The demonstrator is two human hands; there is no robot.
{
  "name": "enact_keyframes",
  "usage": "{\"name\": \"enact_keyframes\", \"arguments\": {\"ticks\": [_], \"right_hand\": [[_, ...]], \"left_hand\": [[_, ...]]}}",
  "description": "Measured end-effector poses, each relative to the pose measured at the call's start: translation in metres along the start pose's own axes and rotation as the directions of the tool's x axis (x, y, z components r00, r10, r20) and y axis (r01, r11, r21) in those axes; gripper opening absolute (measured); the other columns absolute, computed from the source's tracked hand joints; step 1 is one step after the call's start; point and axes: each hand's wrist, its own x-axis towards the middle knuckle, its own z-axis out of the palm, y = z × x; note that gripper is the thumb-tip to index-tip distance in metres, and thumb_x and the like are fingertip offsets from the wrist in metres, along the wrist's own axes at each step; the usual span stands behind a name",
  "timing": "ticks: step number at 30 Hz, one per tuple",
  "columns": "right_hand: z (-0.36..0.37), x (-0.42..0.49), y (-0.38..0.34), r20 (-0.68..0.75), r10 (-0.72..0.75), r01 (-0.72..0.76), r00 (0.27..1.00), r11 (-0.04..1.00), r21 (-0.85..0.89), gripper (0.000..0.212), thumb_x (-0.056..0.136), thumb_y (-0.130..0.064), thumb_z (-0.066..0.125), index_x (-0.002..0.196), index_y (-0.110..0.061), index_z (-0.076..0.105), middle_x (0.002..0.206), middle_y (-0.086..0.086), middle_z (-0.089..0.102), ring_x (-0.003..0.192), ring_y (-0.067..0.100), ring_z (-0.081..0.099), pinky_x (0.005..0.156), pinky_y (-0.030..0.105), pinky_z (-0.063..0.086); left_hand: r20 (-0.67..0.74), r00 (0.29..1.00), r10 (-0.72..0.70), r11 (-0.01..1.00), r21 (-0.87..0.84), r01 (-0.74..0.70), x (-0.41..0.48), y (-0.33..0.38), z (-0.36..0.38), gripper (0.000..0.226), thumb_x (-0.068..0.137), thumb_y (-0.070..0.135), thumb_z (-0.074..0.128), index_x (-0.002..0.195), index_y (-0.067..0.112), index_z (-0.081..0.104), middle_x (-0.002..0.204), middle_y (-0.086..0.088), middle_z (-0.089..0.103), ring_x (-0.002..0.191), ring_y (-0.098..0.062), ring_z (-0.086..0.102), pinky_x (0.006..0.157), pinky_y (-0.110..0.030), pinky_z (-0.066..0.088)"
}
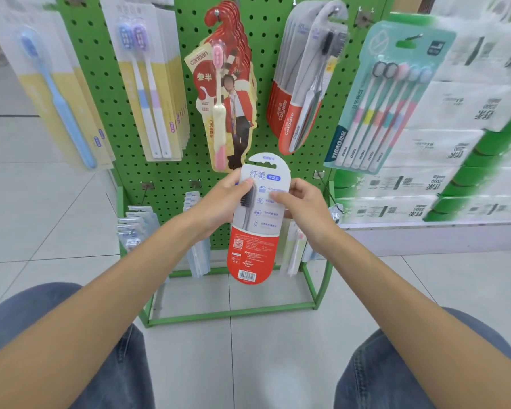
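Note:
I hold a Colgate toothbrush pack upright in front of a green pegboard rack, its printed back side facing me. The card is white at the top and red at the bottom, with a barcode near its lower end. My left hand grips its left edge, thumb across the front near the dark bristles. My right hand pinches the right edge, thumb on the card. More packs of the same kind hang on a hook above and to the right.
Other hanging packs: a blue brush, a two-brush pack, a red Canban pack, a multi-brush Yibao pack. Smaller packs hang on the lower hooks. Stacked tissue packs fill the right. My knees frame the rack's floor base.

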Motion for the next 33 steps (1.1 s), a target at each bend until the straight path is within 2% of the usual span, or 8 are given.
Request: {"name": "enact_keyframes", "arguments": {"ticks": [4, 11, 18, 21, 23, 27, 30, 33], "right_hand": [[-0.007, 0.005, -0.010, -0.050, -0.028, 0.032, 0.998, 0.995, 0.091, 0.017, 0.095, -0.019, 0.061, 0.081, -0.012, 0.055, 0.090, 0.007, 0.070, 0.079, 0.015, 0.068, 0.075, 0.034, 0.057], [-0.007, 0.004, -0.015, -0.066, -0.036, 0.045, 0.997, 0.989, 0.138, 0.019, 0.095, -0.024, 0.062, 0.088, -0.007, 0.057, 0.095, 0.011, 0.072, 0.079, 0.014, 0.068, 0.071, 0.028, 0.057], [0.003, 0.002, 0.001, -0.234, -0.205, 0.179, 0.950, 0.975, -0.129, 0.023, 0.088, -0.010, 0.067, 0.104, -0.018, 0.052, 0.089, 0.000, 0.063, 0.079, 0.010, 0.059, 0.077, 0.031, 0.052], [0.016, -0.005, 0.012, -0.162, -0.245, 0.198, 0.956, 0.944, -0.263, 0.031, 0.086, -0.014, 0.069, 0.111, -0.019, 0.050, 0.103, -0.010, 0.055, 0.094, 0.008, 0.057, 0.083, 0.028, 0.048], [0.022, -0.005, 0.018, -0.114, -0.239, 0.190, 0.964, 0.924, -0.332, 0.044, 0.085, -0.026, 0.071, 0.123, -0.021, 0.049, 0.117, -0.011, 0.050, 0.110, 0.014, 0.055, 0.095, 0.037, 0.048], [0.026, -0.012, 0.017, -0.004, -0.210, 0.197, 0.978, 0.921, -0.338, 0.074, 0.082, -0.045, 0.069, 0.146, -0.027, 0.036, 0.137, -0.015, 0.049, 0.121, 0.013, 0.055, 0.102, 0.040, 0.047], [0.024, -0.014, 0.015, 0.072, -0.222, 0.233, 0.972, 0.916, -0.328, 0.068, 0.091, -0.038, 0.063, 0.151, -0.028, 0.032, 0.136, -0.024, 0.049, 0.124, 0.010, 0.054, 0.103, 0.034, 0.047], [0.020, -0.013, 0.014, 0.106, -0.218, 0.239, 0.970, 0.934, -0.266, 0.048, 0.100, -0.023, 0.048, 0.148, -0.024, 0.042, 0.137, -0.020, 0.055, 0.123, -0.003, 0.051, 0.104, 0.021, 0.042]], "left_hand": [[0.035, 0.999, -0.026, 0.999, 0.032, 0.025, -0.001, -0.003, 0.002, 0.027, 0.108, 0.031, 0.034, 0.127, 0.035, 0.052, 0.119, 0.007, 0.070, 0.106, -0.012, 0.068, 0.091, -0.046, 0.056], [0.037, 0.999, -0.022, 1.000, -0.011, 0.022, 0.002, -0.004, 0.002, 0.029, 0.107, 0.030, 0.034, 0.130, 0.034, 0.052, 0.117, 0.006, 0.071, 0.105, -0.014, 0.069, 0.087, -0.045, 0.058], [-0.092, 0.996, -0.021, 0.988, -0.155, 0.006, 0.006, -0.009, 0.003, 0.030, 0.106, 0.029, 0.039, 0.135, 0.029, 0.049, 0.124, 0.004, 0.068, 0.108, -0.017, 0.068, 0.081, -0.042, 0.060], [-0.136, 0.990, -0.023, 0.979, -0.202, -0.005, 0.007, -0.010, 0.006, 0.029, 0.105, 0.027, 0.044, 0.134, 0.028, 0.049, 0.123, 0.002, 0.068, 0.110, -0.021, 0.067, 0.088, -0.048, 0.057], [-0.142, 0.989, -0.031, 0.974, -0.227, -0.002, 0.008, -0.010, 0.007, 0.027, 0.103, 0.025, 0.048, 0.131, 0.026, 0.049, 0.122, -0.002, 0.069, 0.109, -0.024, 0.067, 0.091, -0.051, 0.055], [-0.120, 0.993, -0.002, 0.973, -0.228, -0.026, 0.006, -0.009, 0.006, 0.023, 0.097, 0.021, 0.060, 0.118, 0.025, 0.051, 0.109, -0.005, 0.073, 0.094, -0.023, 0.067, 0.087, -0.046, 0.056], [-0.089, 0.996, 0.020, 0.967, -0.251, -0.042, 0.004, -0.007, 0.007, 0.031, 0.093, 0.022, 0.066, 0.120, 0.021, 0.051, 0.105, -0.005, 0.071, 0.087, -0.019, 0.067, 0.078, -0.038, 0.059], [-0.070, 0.997, 0.009, 0.961, -0.276, -0.028, 0.003, -0.006, 0.005, 0.041, 0.090, 0.028, 0.069, 0.125, 0.017, 0.051, 0.119, -0.008, 0.066, 0.101, -0.020, 0.069, 0.084, -0.043, 0.059]]}}
